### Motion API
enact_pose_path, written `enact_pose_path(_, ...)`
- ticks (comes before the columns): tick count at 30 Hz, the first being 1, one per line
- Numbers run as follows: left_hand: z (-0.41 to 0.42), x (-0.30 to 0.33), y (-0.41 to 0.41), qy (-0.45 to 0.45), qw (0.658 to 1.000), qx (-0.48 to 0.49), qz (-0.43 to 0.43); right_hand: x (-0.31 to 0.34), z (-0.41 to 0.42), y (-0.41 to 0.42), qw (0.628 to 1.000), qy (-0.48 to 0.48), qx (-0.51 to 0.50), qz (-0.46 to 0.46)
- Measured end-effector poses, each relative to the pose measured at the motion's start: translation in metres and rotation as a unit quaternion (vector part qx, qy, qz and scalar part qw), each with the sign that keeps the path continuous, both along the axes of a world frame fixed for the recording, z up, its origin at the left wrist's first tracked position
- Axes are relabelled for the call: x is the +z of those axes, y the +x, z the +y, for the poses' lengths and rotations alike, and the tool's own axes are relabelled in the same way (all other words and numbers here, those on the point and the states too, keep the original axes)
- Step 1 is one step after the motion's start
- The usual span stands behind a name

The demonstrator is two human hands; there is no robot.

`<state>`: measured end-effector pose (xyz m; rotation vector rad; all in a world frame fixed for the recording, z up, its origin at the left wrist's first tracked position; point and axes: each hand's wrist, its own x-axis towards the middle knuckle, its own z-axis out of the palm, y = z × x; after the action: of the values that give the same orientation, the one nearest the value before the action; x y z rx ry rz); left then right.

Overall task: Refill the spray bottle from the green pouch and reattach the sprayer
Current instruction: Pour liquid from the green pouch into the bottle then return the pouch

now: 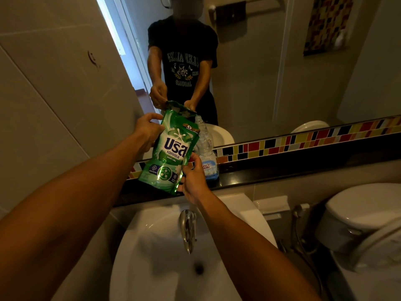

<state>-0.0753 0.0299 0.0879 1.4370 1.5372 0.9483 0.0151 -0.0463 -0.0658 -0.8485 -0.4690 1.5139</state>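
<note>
The green pouch (171, 152) is held up over the dark ledge (271, 173), tilted so its top corner leans right toward the mouth of the clear spray bottle (206, 153). My left hand (147, 129) grips the pouch's upper left edge. My right hand (194, 181) holds its lower right corner. The bottle stands on the ledge behind the pouch, partly hidden, with a white and blue label; no sprayer head is on it. I cannot see the sprayer anywhere.
A white sink (165, 257) with a chrome tap (187, 227) lies below my arms. A toilet (364, 220) and a hose (297, 227) stand at the right. The mirror (260, 72) above the coloured tile strip (303, 140) reflects a person holding the pouch.
</note>
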Motion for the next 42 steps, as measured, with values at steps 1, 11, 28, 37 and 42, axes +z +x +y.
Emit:
enact_pose_path(1,0.0,0.0,0.0,0.001,1.0,0.001,0.003,0.0,0.0,0.0,1.0,0.001,0.001,0.001)
enact_pose_path(11,0.001,0.005,0.001,0.001,1.0,0.0,0.01,0.005,-0.002,-0.001,1.0,0.012,0.003,0.01)
enact_pose_path(28,0.005,0.009,0.002,-0.004,1.0,0.006,0.015,0.002,0.002,-0.004,0.999,0.026,-0.006,0.036)
enact_pose_path(37,0.005,0.01,0.002,-0.002,1.0,0.004,0.022,-0.002,0.005,-0.007,0.999,0.029,0.002,0.046)
enact_pose_path(42,0.004,0.011,0.003,-0.008,1.0,0.004,0.02,-0.003,0.007,-0.008,0.998,0.033,0.0,0.049)
